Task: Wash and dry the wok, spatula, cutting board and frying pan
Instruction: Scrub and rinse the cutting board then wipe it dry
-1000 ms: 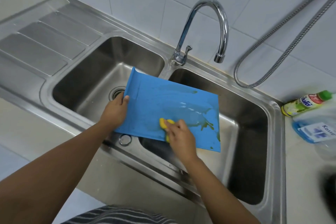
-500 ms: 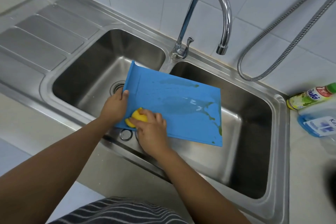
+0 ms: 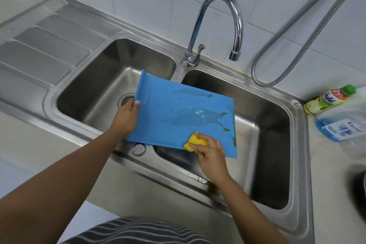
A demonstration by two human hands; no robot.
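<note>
Scrubbing a blue cutting board [image 3: 184, 113] held over a steel double sink [image 3: 297, 164]. Left hand [image 3: 126, 118] grips the board's left edge, thumb on top near the raised lip, fingers wrapped under. Right hand [image 3: 211, 154] pinches a yellow sponge [image 3: 195, 141] with curled fingers and presses it onto the board's near edge, right of centre. Board is tilted, spanning the divider between the two basins, with most of it over the right basin. Its surface has wet patches in the middle and greenish smears near the right edge. Left basin shows a round drain [image 3: 125, 100] partly hidden behind the left hand. Curved chrome faucet [image 3: 223, 24] stands behind the divider, spout over the right basin, no water visible from it. Ribbed drainboard [image 3: 49, 45] sits left of the basins. Metal flexible hose [image 3: 309, 45] hangs on the tiled wall at right. On the counter right of the sink lie a green-capped dish soap bottle [image 3: 328, 101] on its side and, just beside it, a clear plastic bag [image 3: 348, 128] with a blue item inside. Striped fabric [image 3: 138, 232] shows at the bottom edge. Wok, spatula and frying pan can't be identified.
</note>
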